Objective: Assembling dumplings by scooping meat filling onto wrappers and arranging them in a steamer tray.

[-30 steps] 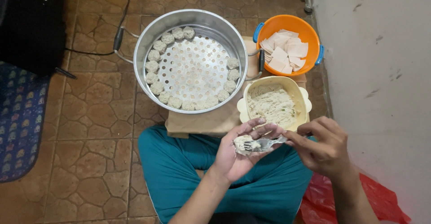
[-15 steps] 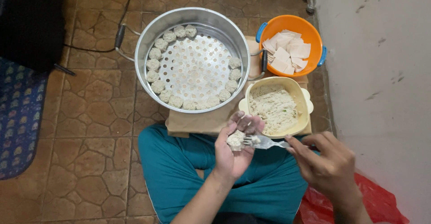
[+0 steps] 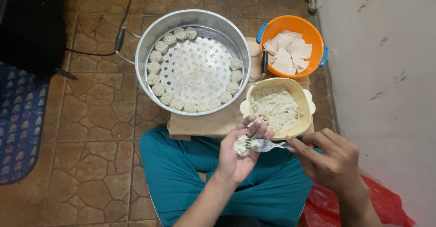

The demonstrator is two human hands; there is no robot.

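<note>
Shiny perforated metal steamer tray (image 3: 195, 68), glossy orange plastic bowl (image 3: 313, 31), matt brown paper (image 3: 204, 124), metal fork (image 3: 265, 145).

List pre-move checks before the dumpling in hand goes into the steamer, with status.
1. Left hand cups the dumpling: ok.
2. Right hand holds the fork, tines on the dumpling: ok.
3. Wrapper closed around filling: cannot tell.
4. Steamer tray has free space; the ring of dumplings has a gap at upper right: ok.
5. Filling bowl stocked: ok.
6. Wrappers left in orange bowl: ok.
</note>
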